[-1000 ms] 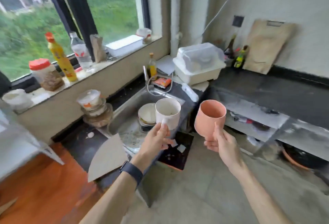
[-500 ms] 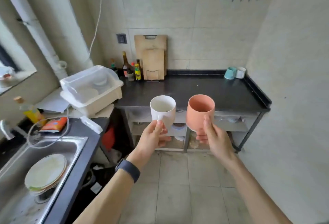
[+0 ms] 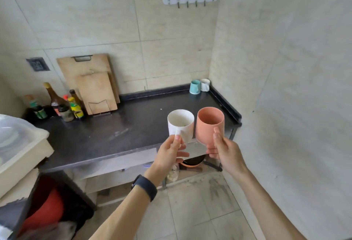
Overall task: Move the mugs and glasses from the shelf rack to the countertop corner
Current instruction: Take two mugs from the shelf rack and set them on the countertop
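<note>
My left hand (image 3: 168, 155) grips a white mug (image 3: 180, 123) by its handle, thumb on top. My right hand (image 3: 225, 152) holds a pink mug (image 3: 209, 125) low on its side, thumb against its wall. Both mugs are upright, side by side, in the air above the front right edge of the dark countertop (image 3: 118, 133). In the countertop's far right corner stand a teal mug (image 3: 195, 87) and a white mug (image 3: 205, 84) next to each other. The shelf rack is out of view.
Two wooden cutting boards (image 3: 93, 85) lean on the back wall, with several sauce bottles (image 3: 62, 104) to their left. A white lidded dish box (image 3: 17, 144) sits at the left. A pan (image 3: 193, 161) lies on the shelf under the counter. A wall runs along the right.
The view has swung from the sink and window to the corner counter, which is now closer. Both hands still hold their mugs, now raised over the counter's front edge.
</note>
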